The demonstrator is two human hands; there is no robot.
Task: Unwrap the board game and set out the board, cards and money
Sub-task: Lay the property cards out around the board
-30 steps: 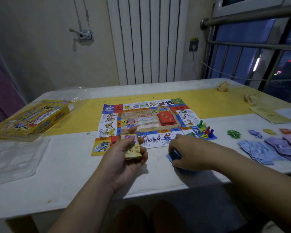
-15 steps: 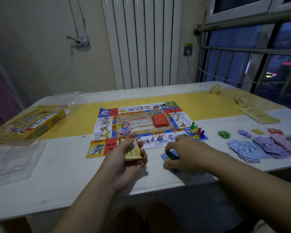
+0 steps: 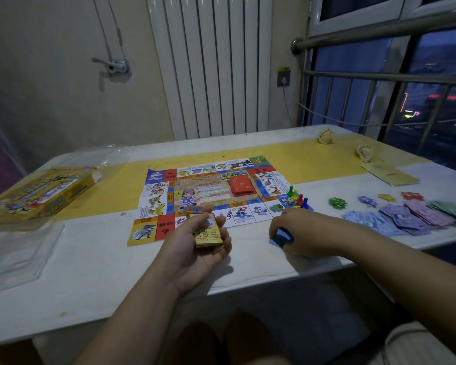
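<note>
- Now the left hand holds the yellow card deck in its curled fingers, at 6 o'clock of the board
- The right hand pinches a small blue card stack on the table, at 5 o'clock of the board
- The money lies spread at 3 o'clock, well apart
- I judge the cards light, thin and slippery; a stack can fan out, so better to grip it by the long edges

Two crumpled paper balls lie on the table before a radiator.
</note>
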